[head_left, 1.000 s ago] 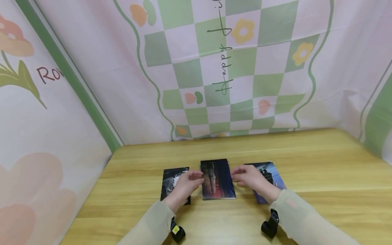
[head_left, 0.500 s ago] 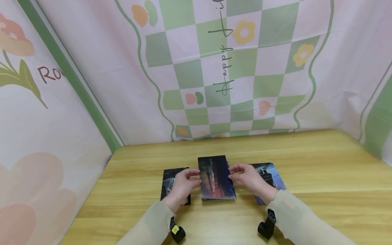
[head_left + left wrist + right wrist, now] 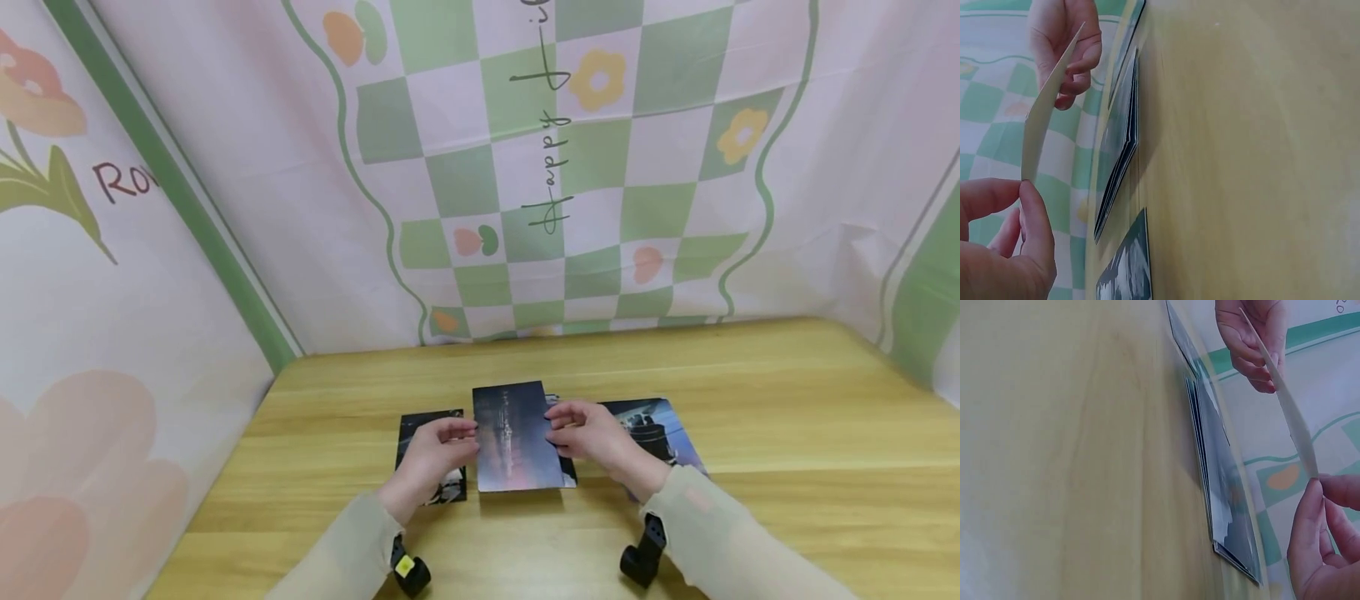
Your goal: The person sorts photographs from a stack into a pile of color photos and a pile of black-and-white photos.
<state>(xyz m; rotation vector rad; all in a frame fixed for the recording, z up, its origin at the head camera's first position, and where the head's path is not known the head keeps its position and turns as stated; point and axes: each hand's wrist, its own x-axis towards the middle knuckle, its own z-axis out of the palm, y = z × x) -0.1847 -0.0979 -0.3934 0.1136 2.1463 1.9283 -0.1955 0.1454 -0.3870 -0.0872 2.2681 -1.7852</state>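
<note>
- left hand [image 3: 423,465] and right hand [image 3: 606,442] – thumbs and fingertips pinching opposite side edges of the thin, dark photo card [image 3: 517,442]
- card's between them, lower middle of frame, lifted clear of a flat card stack [image 3: 1125,156] it mostly hides
- left print [image 3: 411,432] and glossy right print [image 3: 663,429] – both partly blocked by hands
- wood-grain table [image 3: 795,433], wrinkly checkered cloth [image 3: 525,175] up top

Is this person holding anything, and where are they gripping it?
Yes, a card: the left hand pinches its left edge, the right hand its right edge, between thumb and fingers.
</note>
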